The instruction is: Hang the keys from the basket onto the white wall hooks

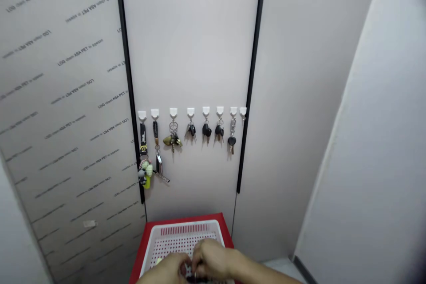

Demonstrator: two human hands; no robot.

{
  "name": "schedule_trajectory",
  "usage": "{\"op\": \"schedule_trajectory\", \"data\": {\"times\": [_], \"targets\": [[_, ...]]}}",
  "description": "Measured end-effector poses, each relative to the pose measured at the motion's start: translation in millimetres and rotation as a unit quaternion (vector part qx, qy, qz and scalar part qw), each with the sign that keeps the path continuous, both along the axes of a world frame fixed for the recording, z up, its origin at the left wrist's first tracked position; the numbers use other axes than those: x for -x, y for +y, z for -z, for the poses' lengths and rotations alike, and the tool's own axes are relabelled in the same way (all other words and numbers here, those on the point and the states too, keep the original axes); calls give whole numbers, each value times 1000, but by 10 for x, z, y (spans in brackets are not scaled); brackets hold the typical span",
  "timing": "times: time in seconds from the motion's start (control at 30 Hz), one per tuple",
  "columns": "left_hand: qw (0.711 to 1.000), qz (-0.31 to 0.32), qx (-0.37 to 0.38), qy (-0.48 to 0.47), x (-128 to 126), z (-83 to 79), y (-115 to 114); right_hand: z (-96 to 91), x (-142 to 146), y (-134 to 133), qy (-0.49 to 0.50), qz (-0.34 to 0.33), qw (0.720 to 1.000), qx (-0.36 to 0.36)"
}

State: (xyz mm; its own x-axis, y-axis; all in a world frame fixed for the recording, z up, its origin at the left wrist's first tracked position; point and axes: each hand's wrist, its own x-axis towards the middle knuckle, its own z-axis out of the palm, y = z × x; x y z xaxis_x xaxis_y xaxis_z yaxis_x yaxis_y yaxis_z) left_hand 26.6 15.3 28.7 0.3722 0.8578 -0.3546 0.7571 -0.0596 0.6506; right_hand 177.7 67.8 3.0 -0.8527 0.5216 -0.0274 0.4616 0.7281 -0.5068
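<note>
Right hand (210,261) grip pinched shut on small dark item (192,278), mostly hidden, kind unclear. Left hand (169,270) fingertips meet it; grip state cannot tell. Both hands over white perforated basket (184,230) on red surface (181,220). Above, white wall hooks (190,112) carry key bunches (173,138).

Basket (185,230): white plastic, rectangular, upright. Slotted far wall; perforated floor, red showing through the holes. Sits square on the red top (186,219) and fills most of it; a red strip shows along the top's far edge and both side edges. The near part runs out of view.

Dark item (192,278): small, at the basket's near middle, between left hand (168,270) and right hand (213,261). Mostly hidden; kind cannot be told.

Yellow-green bit (159,261): on the basket floor, left side, partly behind the left hand.
</note>
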Motion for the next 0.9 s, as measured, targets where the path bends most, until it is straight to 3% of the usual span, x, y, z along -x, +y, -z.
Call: {"op": "schedule_trajectory", "data": {"times": [0.1,0.23,0.33,0.47,0.57,0.63,0.9], "targets": [[983,2,-35,-179,-169,-169,171,-375,-147,131,143,156,974,80],[926,-34,-104,-361,-633,-696,493,-1189,-463,347,309,295,893,142],[912,-78,-121,-383,-1042,-1198,748,-1813,-716,507,430,338,830,113],[881,-94,-264,-382,-1460,-1768,1032,-2404,-977,711,515,371,770,67],[868,-125,-357,-321,-1620,-2024,1167,-2633,-1097,865,543,398,738,46],[874,-141,-365,-289,-1670,-2110,1227,-2705,-1144,973,544,421,725,29],[891,-139,-337,-271,-1710,-2096,1368,-2703,-1193,1289,533,459,711,-17]]}}
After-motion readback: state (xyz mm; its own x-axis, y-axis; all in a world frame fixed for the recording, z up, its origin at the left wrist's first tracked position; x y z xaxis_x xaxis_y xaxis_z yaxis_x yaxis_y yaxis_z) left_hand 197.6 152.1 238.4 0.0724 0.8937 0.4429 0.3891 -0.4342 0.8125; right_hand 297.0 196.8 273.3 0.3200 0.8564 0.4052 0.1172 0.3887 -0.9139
